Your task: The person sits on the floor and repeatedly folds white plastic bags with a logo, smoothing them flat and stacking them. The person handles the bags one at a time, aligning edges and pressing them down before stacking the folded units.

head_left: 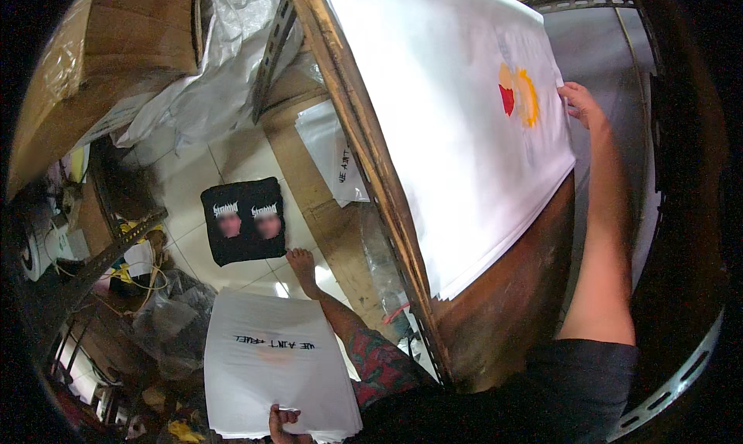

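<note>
My left hand (286, 425) is closed at the near edge of a stack of white printed sheets (271, 390), low in the view. Dark lettering and a faint orange patch mark its top sheet. At the right, my right hand (582, 103) pinches the edge of a large white sheet (464, 188), with its fingertips partly hidden by the edge. This sheet tops a pile on a brown wooden table (503, 320). A red, yellow and orange print (518, 96) shows near that hand.
A black cloth with two prints (246, 221) lies on the tiled floor beside my bare foot (302, 266). Cardboard boxes (143, 41) and crumpled plastic (232, 49) fill the upper left. A slotted metal bar (275, 53) stands near the table's edge. White sheets (329, 150) lie on cardboard below.
</note>
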`<move>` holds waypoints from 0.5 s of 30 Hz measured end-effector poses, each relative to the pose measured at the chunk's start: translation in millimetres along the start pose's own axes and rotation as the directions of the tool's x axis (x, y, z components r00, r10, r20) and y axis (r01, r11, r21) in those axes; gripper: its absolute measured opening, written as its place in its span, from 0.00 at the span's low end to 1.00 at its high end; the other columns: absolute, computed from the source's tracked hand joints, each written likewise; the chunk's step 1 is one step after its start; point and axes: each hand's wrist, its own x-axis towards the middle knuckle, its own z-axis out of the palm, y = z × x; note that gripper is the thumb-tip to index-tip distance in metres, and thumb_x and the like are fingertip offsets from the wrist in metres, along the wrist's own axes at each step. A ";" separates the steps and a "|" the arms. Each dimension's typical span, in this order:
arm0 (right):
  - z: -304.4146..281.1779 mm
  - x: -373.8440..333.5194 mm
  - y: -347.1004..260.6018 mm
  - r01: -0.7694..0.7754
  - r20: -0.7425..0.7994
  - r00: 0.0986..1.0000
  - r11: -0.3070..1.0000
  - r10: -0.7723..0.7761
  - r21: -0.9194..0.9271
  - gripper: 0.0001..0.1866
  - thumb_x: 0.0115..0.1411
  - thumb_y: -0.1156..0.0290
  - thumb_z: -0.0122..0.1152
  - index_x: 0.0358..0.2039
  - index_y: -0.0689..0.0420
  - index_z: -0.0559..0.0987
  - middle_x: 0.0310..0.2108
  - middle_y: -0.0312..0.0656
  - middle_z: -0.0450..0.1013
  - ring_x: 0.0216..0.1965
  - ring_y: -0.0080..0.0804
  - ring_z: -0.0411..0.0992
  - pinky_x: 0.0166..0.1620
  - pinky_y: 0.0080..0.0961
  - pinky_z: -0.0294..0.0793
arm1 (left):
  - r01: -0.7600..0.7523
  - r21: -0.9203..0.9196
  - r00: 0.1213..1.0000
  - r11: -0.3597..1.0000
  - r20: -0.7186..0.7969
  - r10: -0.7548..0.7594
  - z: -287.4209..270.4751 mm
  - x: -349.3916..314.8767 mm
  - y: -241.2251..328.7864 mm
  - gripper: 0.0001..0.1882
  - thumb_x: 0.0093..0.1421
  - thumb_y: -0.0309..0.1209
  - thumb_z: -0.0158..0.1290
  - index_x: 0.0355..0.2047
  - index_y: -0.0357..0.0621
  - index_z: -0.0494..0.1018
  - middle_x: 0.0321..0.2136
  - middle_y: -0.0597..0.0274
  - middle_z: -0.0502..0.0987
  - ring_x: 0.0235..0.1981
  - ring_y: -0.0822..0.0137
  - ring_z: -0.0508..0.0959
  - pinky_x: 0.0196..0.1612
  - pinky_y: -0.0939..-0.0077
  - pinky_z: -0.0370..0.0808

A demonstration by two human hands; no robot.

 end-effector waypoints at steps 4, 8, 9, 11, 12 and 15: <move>-1.5 -4.7 -4.0 0.011 0.030 1.000 1.000 -0.011 -0.016 0.28 0.54 0.53 0.68 0.51 0.53 0.74 0.46 0.40 0.73 0.46 0.32 0.71 0.46 0.34 0.70 | -0.038 0.053 0.999 0.998 -0.025 0.039 9.9 -1.5 -0.2 0.20 0.64 0.33 0.53 0.51 0.31 0.70 0.25 0.65 0.68 0.28 0.67 0.69 0.44 0.63 0.74; -2.9 -11.0 -6.8 -0.019 0.001 1.000 0.997 0.019 -0.072 0.29 0.56 0.53 0.67 0.52 0.58 0.72 0.45 0.42 0.74 0.43 0.33 0.73 0.47 0.31 0.71 | -0.028 0.046 0.999 0.999 0.029 0.027 10.6 3.3 0.2 0.19 0.64 0.34 0.54 0.49 0.32 0.71 0.26 0.64 0.70 0.30 0.66 0.71 0.44 0.63 0.75; -1.4 -13.4 -8.7 -0.008 -0.006 1.000 0.997 0.008 -0.079 0.30 0.56 0.53 0.67 0.52 0.59 0.71 0.45 0.44 0.74 0.43 0.34 0.74 0.48 0.32 0.71 | -0.038 0.032 0.998 0.999 0.054 0.036 7.7 6.0 -1.6 0.18 0.64 0.34 0.54 0.49 0.32 0.71 0.26 0.63 0.71 0.30 0.66 0.71 0.44 0.63 0.75; 2.5 -18.8 -14.4 0.014 -0.005 1.000 0.999 -0.014 -0.044 0.30 0.57 0.54 0.66 0.52 0.61 0.70 0.46 0.46 0.74 0.44 0.36 0.74 0.49 0.35 0.72 | -0.034 0.018 0.996 0.999 0.088 0.032 2.8 10.4 -3.5 0.17 0.64 0.34 0.54 0.47 0.33 0.72 0.27 0.63 0.72 0.31 0.65 0.72 0.44 0.63 0.75; 4.0 -19.1 -7.6 0.014 -0.003 1.000 1.000 -0.014 -0.019 0.30 0.58 0.54 0.65 0.53 0.62 0.70 0.47 0.47 0.74 0.45 0.36 0.74 0.50 0.37 0.73 | -0.029 0.031 0.995 0.999 0.096 0.026 2.9 11.1 -2.2 0.16 0.64 0.34 0.54 0.46 0.34 0.72 0.27 0.62 0.72 0.31 0.65 0.72 0.44 0.63 0.75; -3.7 -4.8 9.2 -0.043 0.140 0.989 0.999 0.044 -0.007 0.30 0.57 0.49 0.64 0.55 0.52 0.69 0.54 0.39 0.70 0.56 0.36 0.66 0.59 0.46 0.59 | 0.031 0.010 0.994 0.999 0.109 -0.032 -2.5 21.1 -0.4 0.14 0.64 0.35 0.54 0.43 0.36 0.73 0.27 0.62 0.73 0.31 0.65 0.72 0.43 0.64 0.74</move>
